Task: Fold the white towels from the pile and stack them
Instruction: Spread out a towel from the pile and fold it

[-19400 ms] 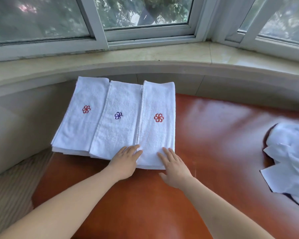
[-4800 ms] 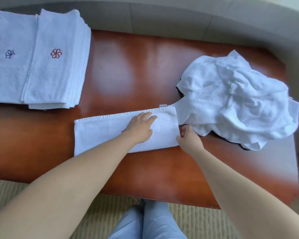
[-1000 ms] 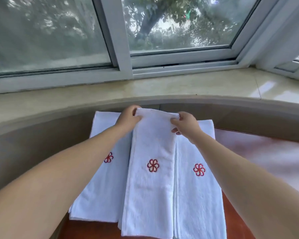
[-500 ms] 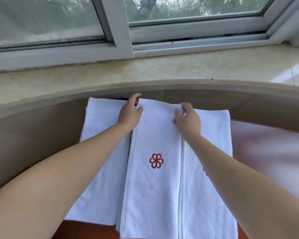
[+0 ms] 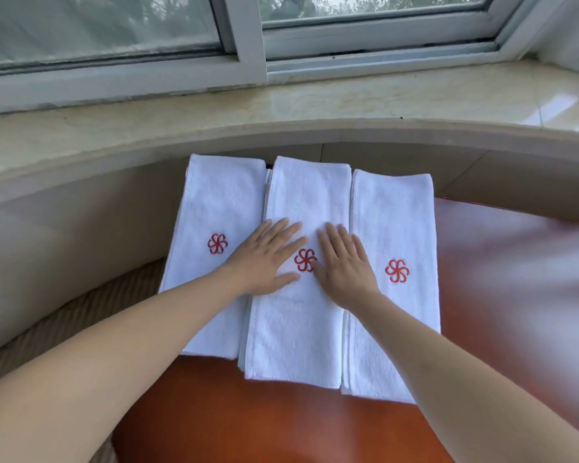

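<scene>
Head view, looking down on a reddish-brown table (image 5: 281, 426) set against a curved beige sill (image 5: 281, 108), window frames (image 5: 248, 38) at the far edge.

Three stacks of folded white towels side by side at the far left of the table, touching one another: left stack (image 5: 214, 208), middle stack (image 5: 301, 329), right stack (image 5: 395, 222). Each topped by a towel with a red pinwheel emblem. Middle stack lying a little nearer than the other two, its near edge overhanging theirs slightly.

Left hand (image 5: 264, 259) flat on the middle stack, fingers straight and spread, pressing down, heel of the palm reaching over the seam with the left stack. Right hand (image 5: 343, 262) likewise flat, fingers extended and together, just right of the emblem (image 5: 305, 260). Nothing grasped by either; both simply smoothing.

Judging progress: top towel of the middle stack folded and placed, now being patted level. Unfolded pile not in view here, so impossible to tell how many towels are left. Likely next: lift off, reach right for another towel if any are left.
</scene>
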### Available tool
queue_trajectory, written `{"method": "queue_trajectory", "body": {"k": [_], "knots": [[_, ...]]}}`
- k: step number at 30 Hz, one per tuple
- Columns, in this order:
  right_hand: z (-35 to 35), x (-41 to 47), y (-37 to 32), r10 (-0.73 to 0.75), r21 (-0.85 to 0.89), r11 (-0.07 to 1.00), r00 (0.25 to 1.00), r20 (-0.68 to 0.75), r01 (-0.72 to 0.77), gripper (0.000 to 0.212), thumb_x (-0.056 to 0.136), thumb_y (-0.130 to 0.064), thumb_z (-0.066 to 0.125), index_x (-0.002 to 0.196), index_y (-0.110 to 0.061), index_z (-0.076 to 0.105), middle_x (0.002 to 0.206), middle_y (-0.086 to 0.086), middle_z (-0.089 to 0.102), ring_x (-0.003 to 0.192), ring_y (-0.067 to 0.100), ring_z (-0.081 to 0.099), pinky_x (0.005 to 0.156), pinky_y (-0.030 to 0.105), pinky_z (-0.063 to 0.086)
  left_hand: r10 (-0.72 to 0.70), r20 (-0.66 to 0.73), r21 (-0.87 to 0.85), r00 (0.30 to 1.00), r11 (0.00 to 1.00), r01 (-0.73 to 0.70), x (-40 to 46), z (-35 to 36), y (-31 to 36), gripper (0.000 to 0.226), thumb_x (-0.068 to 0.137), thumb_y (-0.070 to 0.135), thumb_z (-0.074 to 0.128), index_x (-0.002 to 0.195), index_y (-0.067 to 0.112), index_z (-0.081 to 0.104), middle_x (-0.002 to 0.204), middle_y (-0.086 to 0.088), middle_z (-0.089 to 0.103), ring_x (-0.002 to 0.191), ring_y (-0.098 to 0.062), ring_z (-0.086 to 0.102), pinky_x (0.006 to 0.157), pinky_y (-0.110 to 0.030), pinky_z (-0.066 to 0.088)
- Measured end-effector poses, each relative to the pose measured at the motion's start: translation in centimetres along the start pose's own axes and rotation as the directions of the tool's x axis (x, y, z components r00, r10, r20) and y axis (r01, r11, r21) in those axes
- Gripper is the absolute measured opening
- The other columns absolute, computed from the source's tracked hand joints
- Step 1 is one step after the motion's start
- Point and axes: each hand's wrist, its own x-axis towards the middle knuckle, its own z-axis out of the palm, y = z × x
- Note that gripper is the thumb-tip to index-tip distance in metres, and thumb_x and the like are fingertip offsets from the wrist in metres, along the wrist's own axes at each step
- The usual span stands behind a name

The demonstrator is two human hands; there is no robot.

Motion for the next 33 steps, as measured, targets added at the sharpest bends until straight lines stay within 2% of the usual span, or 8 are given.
{"method": "queue_trajectory", "body": {"k": [4,7,10,12,14,19,26,33], "knots": [[1.7,-4.6,-1.1,-0.04,-0.042,0.998,0.997,-0.061,0.038,0.066,0.103,-0.041,0.055,0.157,-0.008,0.036,0.165,0.013,0.028,0.153,0.036,0.024,0.124,0.054,0.022,0.011,0.037,0.041,0.999,0.999,-0.013,-4.4,2.0,1.6,0.088,0.093,0.08,0.017,0.161,0.034,-0.014,0.168,0.002,-0.025,0.155,-0.023,-0.021,0.126,-0.046,-0.008],[2.9,-8.0,-1.8,-0.078,-0.086,0.993,0.997,-0.022,0.075,0.068,0.103,-0.049,0.04,0.158,-0.01,0.033,0.166,0.014,0.024,0.154,0.036,0.021,0.125,0.054,0.02,-0.062,0.036,0.033,0.997,0.998,0.061,-7.1,2.9,2.0,0.08,0.098,0.072,0.019,0.158,0.036,-0.019,0.168,0.002,-0.025,0.155,-0.023,-0.021,0.126,-0.048,-0.007],[3.6,-11.8,-2.8,-0.117,-0.117,0.986,0.993,0.002,0.116,0.069,0.101,-0.051,0.034,0.157,-0.011,0.036,0.165,0.015,0.027,0.152,0.038,0.025,0.123,0.055,0.026,-0.07,0.009,0.051,0.998,0.996,0.069,-9.9,3.6,3.7,0.071,0.108,0.038,0.031,0.158,0.037,-0.02,0.169,-0.001,-0.022,0.156,-0.025,-0.019,0.126,-0.048,-0.007],[4.1,-14.4,-3.6,-0.128,-0.124,0.983,0.991,0.045,0.133,0.069,0.102,-0.053,0.031,0.159,-0.013,0.033,0.167,0.014,0.023,0.154,0.039,0.019,0.123,0.055,0.023,-0.022,0.017,0.031,1.0,0.999,0.021,-12.1,4.2,5.6,0.093,0.093,0.002,0.041,0.16,0.039,-0.012,0.169,0.0,-0.023,0.155,-0.025,-0.021,0.126,-0.045,-0.011],[4.6,-16.9,-4.5,-0.119,-0.124,0.983,0.983,0.143,0.137,0.072,0.102,-0.055,0.026,0.162,-0.016,0.021,0.17,0.01,0.01,0.156,0.04,0.003,0.126,0.054,0.013,-0.014,0.048,0.004,0.999,1.0,0.014,-14.4,4.7,7.6,0.106,0.084,-0.007,0.045,0.161,0.042,-0.009,0.169,0.003,-0.022,0.154,-0.022,-0.023,0.124,-0.04,-0.015],[4.0,-21.3,-5.1,-0.121,-0.186,0.963,0.929,0.349,0.196,0.087,0.099,-0.058,0.041,0.164,-0.022,-0.005,0.171,0.004,-0.014,0.156,0.039,-0.013,0.127,0.049,-0.002,-0.173,0.18,-0.021,0.968,0.984,0.179,-18.6,4.9,11.2,0.098,0.088,0.0,0.048,0.161,0.038,-0.005,0.169,0.003,-0.018,0.157,-0.021,-0.014,0.127,-0.043,-0.004],[-0.7,-24.9,-6.5,-0.114,-0.11,0.975,0.857,0.503,0.195,0.074,0.1,-0.052,0.049,0.162,-0.024,0.02,0.169,0.003,0.019,0.156,0.027,0.014,0.126,0.041,0.014,-0.3,0.404,-0.001,0.864,0.944,0.329,-22.8,0.8,15.6,0.073,0.093,0.014,0.043,0.161,0.03,0.023,0.171,0.0,0.003,0.156,-0.024,0.007,0.126,-0.042,0.007],[-5.9,-30.6,-8.4,0.047,-0.054,0.998,0.951,0.307,-0.031,0.071,0.099,-0.058,0.048,0.158,-0.023,0.03,0.164,0.0,0.03,0.151,0.024,0.024,0.124,0.04,0.019,-0.283,0.166,-0.116,0.945,0.946,0.304,-26.0,-5.1,20.8,0.068,0.102,0.043,0.045,0.162,0.024,0.019,0.17,-0.001,0.014,0.153,-0.025,0.02,0.123,-0.042,0.022]]}}
